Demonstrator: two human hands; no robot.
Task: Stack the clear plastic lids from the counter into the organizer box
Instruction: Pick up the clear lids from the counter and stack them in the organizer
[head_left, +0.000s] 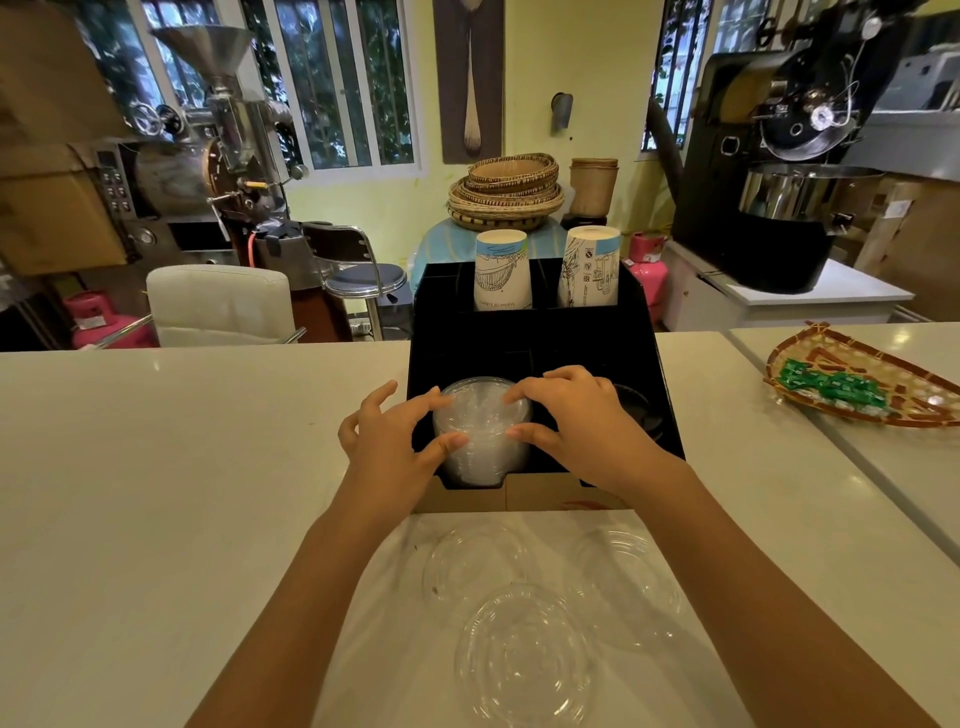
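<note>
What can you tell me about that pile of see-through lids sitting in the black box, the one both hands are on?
The stack of clear lids is a tall pile of round, thin, see-through plastic lids, nested so closely that it looks milky white. It stands upright in the front left compartment of the black organizer box, showing through a notch in the front wall. The left hand touches its left side with fingertips and thumb; the right hand does the same on the right.
</note>
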